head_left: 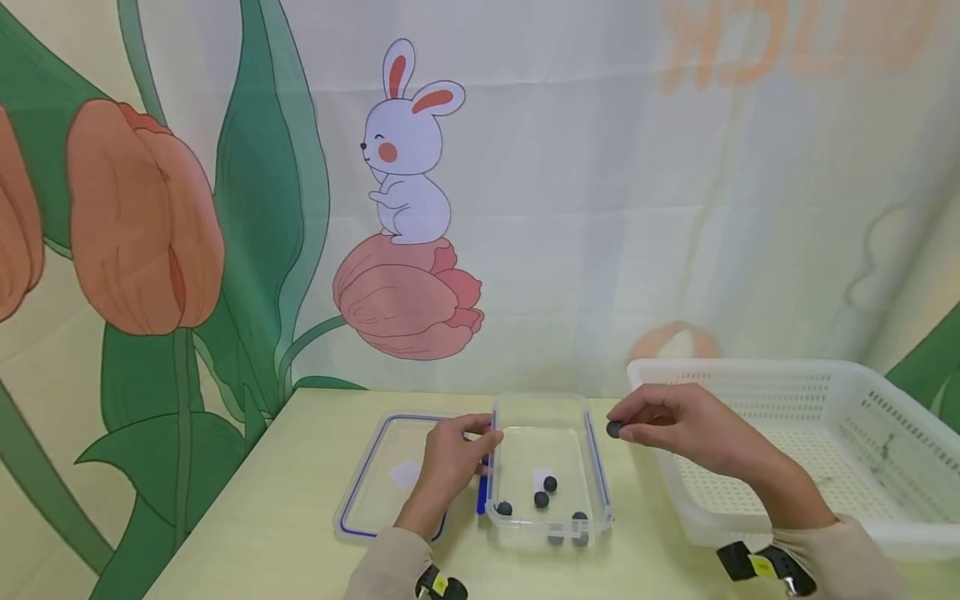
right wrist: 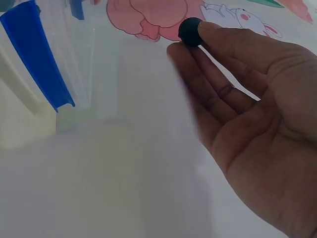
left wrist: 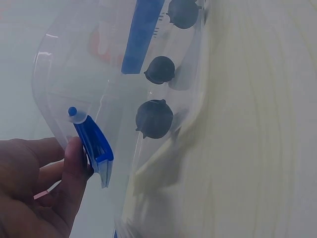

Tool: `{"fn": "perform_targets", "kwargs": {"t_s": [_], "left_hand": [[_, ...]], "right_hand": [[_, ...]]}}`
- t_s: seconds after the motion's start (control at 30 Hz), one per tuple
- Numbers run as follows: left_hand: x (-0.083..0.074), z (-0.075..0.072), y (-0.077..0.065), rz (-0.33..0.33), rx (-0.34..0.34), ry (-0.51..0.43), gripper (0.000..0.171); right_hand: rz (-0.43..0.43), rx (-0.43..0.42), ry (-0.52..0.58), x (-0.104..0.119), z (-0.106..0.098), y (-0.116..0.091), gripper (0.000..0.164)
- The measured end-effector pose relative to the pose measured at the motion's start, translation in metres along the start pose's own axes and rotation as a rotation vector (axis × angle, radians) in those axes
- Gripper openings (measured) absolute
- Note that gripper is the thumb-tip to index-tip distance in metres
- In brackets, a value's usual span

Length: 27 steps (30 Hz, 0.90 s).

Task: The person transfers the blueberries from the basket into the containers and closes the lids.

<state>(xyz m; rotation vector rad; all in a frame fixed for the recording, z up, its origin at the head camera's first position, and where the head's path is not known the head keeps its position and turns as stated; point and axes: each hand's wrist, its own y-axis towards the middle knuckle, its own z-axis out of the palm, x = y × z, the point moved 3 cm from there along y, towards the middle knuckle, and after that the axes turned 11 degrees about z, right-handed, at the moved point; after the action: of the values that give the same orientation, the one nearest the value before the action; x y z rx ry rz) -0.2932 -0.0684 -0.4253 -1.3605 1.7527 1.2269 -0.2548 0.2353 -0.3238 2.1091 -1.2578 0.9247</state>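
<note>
Between thumb and fingertips my right hand (head_left: pixel 693 429) pinches a small dark ball (right wrist: pixel 190 32), held up to the right of a clear plastic container (head_left: pixel 540 429). My left hand (head_left: pixel 456 458) grips that container by its left wall, beside a blue side clip (left wrist: pixel 94 141). Several similar dark balls, among them one ball (head_left: pixel 542 500), lie inside toward the container's near end. Small nubs stick out from a ball (left wrist: pixel 154 119) seen through the wall in the left wrist view. The right wrist view shows another blue clip (right wrist: pixel 37 54) hanging down on the container's right side.
A clear lid (head_left: pixel 371 475) with a blue seal lies flat left of the container, partly behind the left hand. At the right stands a large white perforated basket (head_left: pixel 678 500), its left part overlapped by the right hand. Behind the table (head_left: pixel 247 508) hangs a printed curtain (head_left: pixel 562 208).
</note>
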Motion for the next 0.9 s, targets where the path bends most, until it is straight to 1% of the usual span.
{"fn": "perform_targets", "kwargs": {"t_s": [0.17,0.3,0.37,0.57,0.73,0.9], "left_hand": [[0.001,0.0,0.001,-0.001,0.0,-0.004,0.037],[0.003,0.001,0.003,-0.008,0.002,0.003,0.037],[0.003,0.001,0.003,-0.014,0.001,0.003,0.037],[0.004,-0.001,0.0,0.009,0.01,-0.006,0.037],[0.004,-0.002,-0.003,0.023,0.016,-0.014,0.038],[0.004,-0.003,-0.005,0.029,0.019,-0.02,0.038]], "right_hand": [[0.011,0.019,-0.006,0.002,0.011,0.002,0.017],[0.009,0.041,0.017,0.004,0.022,0.003,0.016],[0.002,0.054,0.031,0.006,0.029,0.003,0.015],[-0.039,0.08,0.058,0.012,0.05,0.002,0.014],[-0.074,0.087,0.01,0.014,0.067,0.002,0.013],[-0.062,0.095,-0.037,0.016,0.082,0.003,0.013]]}}
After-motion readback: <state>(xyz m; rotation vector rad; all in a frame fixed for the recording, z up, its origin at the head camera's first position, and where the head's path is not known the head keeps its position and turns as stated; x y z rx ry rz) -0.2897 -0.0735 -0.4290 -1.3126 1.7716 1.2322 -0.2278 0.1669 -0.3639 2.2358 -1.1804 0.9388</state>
